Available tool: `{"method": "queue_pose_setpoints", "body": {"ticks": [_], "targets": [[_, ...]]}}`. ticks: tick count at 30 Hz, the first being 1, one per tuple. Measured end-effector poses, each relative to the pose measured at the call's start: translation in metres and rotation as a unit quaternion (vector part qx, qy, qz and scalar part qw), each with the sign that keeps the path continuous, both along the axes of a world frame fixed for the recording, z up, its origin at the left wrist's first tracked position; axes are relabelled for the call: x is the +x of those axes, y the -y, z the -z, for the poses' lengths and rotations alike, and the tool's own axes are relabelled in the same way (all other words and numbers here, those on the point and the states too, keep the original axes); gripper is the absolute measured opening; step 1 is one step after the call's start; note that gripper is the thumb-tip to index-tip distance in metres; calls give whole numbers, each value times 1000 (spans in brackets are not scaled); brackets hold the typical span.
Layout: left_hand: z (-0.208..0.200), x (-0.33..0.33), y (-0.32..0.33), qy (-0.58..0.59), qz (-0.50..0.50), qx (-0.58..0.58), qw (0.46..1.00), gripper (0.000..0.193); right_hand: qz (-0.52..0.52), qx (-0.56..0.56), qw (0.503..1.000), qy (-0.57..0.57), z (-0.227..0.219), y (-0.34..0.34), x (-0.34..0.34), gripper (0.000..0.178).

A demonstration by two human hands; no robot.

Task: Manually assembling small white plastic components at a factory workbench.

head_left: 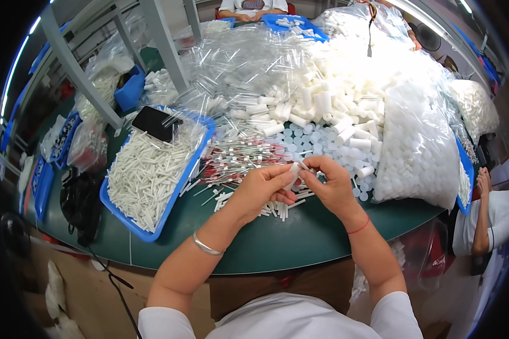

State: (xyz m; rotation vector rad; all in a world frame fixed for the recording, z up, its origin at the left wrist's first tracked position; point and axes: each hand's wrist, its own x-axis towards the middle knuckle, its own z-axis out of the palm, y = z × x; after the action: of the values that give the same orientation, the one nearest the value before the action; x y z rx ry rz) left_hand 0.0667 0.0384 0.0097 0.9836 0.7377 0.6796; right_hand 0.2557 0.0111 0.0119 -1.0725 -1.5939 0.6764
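Over the near middle of the table, my two hands meet. My left hand (pixel 264 185) is closed around a small white plastic cylinder (pixel 294 169), its thumb and fingers wrapping it. Right beside it, my right hand (pixel 331 183) pinches a small thin piece at the cylinder's upper end; its kind is too small to make out. Below the hands lie short white sticks (pixel 281 211). Red and white thin parts with metal stems (pixel 234 158) are heaped to the left of my fingers. Behind them spread translucent round caps (pixel 316 138), with larger white cylinders (pixel 353 127) piled beyond.
A blue tray (pixel 195 164) of short white sticks stands at left, with a black phone (pixel 154 124) on it. Clear tubes (pixel 232 68) cover the back. A filled plastic bag (pixel 415 152) bulges at right. A grey metal post (pixel 90 85) rises at left. Other people sit around the table.
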Motion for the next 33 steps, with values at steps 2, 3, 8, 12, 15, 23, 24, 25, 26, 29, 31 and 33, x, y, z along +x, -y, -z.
{"method": "queue_pose_setpoints", "body": {"ticks": [2, 3, 8, 12, 15, 23, 24, 25, 26, 29, 31, 33], "targets": [[3, -6, -4, 28, 14, -37, 999, 35, -32, 7, 999, 33, -5, -1, 4, 11], [5, -8, -5, 55, 31, -74, 995, 35, -34, 6, 999, 33, -6, -1, 5, 11], [0, -13, -10, 64, 50, -133, 988, 34, -83, 28, 993, 77, -13, 1, 9, 13], [-7, -14, -9, 20, 69, -77, 994, 34, -85, 21, 993, 74, -13, 2, 12, 12], [-19, -11, -3, -15, 56, -23, 998, 33, -102, 4, 993, 63, -14, 0, 17, 14], [-2, -5, -1, -166, -61, 186, 966, 25, -107, -1, 989, 98, -8, 0, 10, 15], [-4, -6, -3, -172, -62, 184, 966, 25, -103, -2, 990, 101, -8, -1, 10, 15], [-8, -7, -5, -177, -63, 181, 965, 24, -80, 26, 990, 110, -8, -1, 10, 15], [-10, -8, -5, -185, -73, 200, 959, 24, -59, 54, 990, 119, -8, -3, 12, 15], [-7, -9, -5, -208, -77, 226, 949, 25, -5, 148, 963, 225, 0, -8, 13, 17], [-9, -8, -2, -216, -69, 230, 946, 26, 17, 180, 946, 268, 2, -8, 13, 18], [-9, -8, -1, -225, -63, 234, 944, 28, 5, 181, 934, 308, 3, -8, 15, 21]]}}
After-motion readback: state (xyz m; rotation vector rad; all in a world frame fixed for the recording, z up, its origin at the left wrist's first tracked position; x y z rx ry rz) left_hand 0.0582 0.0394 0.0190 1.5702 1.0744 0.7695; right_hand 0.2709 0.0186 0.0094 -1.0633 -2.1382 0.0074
